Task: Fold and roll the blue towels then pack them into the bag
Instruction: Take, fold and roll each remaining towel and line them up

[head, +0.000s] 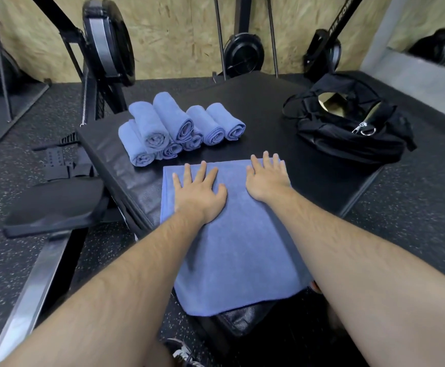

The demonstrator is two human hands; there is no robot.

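While both palms lie flat on the folded blue terry towel [237, 247], fingers straight and spread and gripping nothing, this reads as a smoothing press. I judge the fold is being flattened so the cloth will roll tight and even. The left hand [200, 193] sits at the centre of the frame and the right hand [267, 180] just right of it. They are apart from each other, and both are near the towel's far edge.

That towel runs as a long rectangle down the middle of the frame. Its near end droops over the edge of the black padded vinyl platform [282, 102], and its pile looks soft and limp.

Above and left of the hands, the heap of rolled blue towels [179, 128] sits in two tiers with the spiral ends facing the camera. They are packed close, probably so they prop one another and stay wound.

At upper right the black fabric duffel bag [348, 133] slumps on the same platform with its zip open and its mouth gaping, handy for packing. No towel shows inside it.

Speckled black rubber flooring [414, 221] surrounds the platform, and a rough chipboard wall [176, 35] crosses the top.
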